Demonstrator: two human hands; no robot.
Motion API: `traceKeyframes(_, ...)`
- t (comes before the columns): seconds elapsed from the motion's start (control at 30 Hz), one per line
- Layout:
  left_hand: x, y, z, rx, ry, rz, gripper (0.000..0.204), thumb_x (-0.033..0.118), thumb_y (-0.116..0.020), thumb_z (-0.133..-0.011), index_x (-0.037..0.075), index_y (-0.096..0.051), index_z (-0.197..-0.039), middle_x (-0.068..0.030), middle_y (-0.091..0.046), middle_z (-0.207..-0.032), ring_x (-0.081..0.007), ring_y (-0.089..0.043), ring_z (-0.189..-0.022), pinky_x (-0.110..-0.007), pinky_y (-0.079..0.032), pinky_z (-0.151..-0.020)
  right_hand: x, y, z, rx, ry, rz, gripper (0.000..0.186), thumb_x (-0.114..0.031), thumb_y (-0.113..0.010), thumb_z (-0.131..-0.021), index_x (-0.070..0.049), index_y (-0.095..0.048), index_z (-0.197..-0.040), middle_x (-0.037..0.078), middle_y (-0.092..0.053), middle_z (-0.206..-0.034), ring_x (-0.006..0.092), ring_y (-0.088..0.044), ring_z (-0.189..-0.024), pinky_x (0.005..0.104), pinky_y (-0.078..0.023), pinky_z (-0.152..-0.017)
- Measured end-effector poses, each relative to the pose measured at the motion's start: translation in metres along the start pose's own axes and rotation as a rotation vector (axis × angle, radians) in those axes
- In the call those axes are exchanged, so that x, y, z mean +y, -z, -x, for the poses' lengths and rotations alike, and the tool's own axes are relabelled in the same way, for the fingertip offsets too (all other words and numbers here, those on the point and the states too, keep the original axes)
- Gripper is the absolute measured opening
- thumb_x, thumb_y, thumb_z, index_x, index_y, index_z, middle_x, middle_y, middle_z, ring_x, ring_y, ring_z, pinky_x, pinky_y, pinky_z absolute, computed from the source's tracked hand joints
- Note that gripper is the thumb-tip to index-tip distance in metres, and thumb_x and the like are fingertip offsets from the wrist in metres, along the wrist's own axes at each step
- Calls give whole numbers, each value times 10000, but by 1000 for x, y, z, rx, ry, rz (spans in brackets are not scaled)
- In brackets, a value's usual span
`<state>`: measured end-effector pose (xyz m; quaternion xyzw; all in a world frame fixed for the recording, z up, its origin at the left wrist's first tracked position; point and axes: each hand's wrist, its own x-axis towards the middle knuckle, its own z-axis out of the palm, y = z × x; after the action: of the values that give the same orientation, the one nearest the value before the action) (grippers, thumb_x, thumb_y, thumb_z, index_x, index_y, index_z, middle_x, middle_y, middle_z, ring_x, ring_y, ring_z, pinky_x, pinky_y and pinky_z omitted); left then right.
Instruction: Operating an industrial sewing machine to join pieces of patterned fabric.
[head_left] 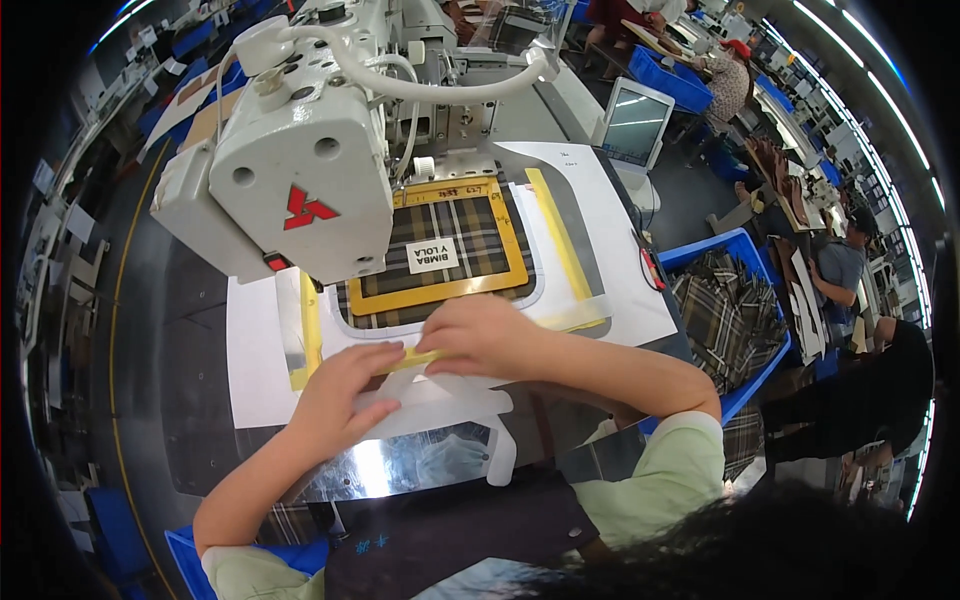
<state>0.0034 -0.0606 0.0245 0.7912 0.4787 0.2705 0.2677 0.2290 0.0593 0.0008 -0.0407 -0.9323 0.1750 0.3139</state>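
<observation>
Both my hands are at the near edge of a flat work holder under a white sewing machine head (pixel 300 165). My left hand (pixel 345 400) has its fingers stretched toward the right and its thumb apart, over a whitish thin sheet (pixel 440 395). Beside it my right hand (pixel 480 335) bends its fingers down at the near yellow strip and the sheet; what its fingertips pinch is hidden. Just beyond lies a yellow rectangular frame (pixel 445 289) on brown-and-black plaid fabric (pixel 440 222). A small white label (pixel 432 255) rests on the fabric inside the frame.
White paper (pixel 635 300) spreads around the holder, with a yellow strip (pixel 562 235) on its right. A blue bin (pixel 765 375) of plaid pieces stands right; another blue bin (pixel 185 555) is low left. A screen (pixel 637 125) stands behind. Other people work at the far right.
</observation>
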Motion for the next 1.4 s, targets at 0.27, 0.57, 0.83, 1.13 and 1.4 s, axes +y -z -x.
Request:
traceKeyframes(0.27,5,-20,-25,-108,-296,-313,464,321,-684,-814,123,-557,-1214,-66,-551,-1266,-263,-523,-1170,-417,-406,-990,61,80,68,43,-710,61,274,-139,-742,-725,-34,-677,-971,80,-603,-1122,241,-555,-1062,347,-439,-919)
traceKeyframes(0.57,-12,-29,-36,49,-259,-270,348,234,-701,-796,109,-604,-1106,-50,-608,-1138,-249,-608,-938,-366,-485,-776,70,61,67,107,-765,117,175,-98,-711,-744,-46,-687,-909,72,-611,-1078,250,-556,-1035,365,-437,-908)
traceKeyframes(0.83,-9,-29,-34,136,-320,-263,353,203,-716,-780,112,-604,-1102,-57,-602,-1172,-251,-605,-967,-370,-491,-756,103,104,110,667,-1006,120,91,-95,-617,-889,-22,-606,-941,74,-614,-962,122,-601,-834,247,-498,-693)
traceKeyframes(1.13,65,-22,-88,419,-146,144,580,90,-724,-751,63,-495,-1282,-126,-546,-1279,-305,-575,-1100,-379,-475,-911,0,120,-27,950,-246,-63,124,0,-576,-904,13,-590,-1026,103,-536,-1138,118,-594,-867,239,-529,-733)
traceKeyframes(1.4,38,33,10,998,718,193,284,91,-681,-868,-31,-636,-1120,-101,-639,-1121,-150,-600,-1002,-268,-482,-876,-46,60,-31,324,-59,-212,256,28,-740,-710,-55,-678,-944,101,-612,-1002,227,-610,-950,315,-520,-757)
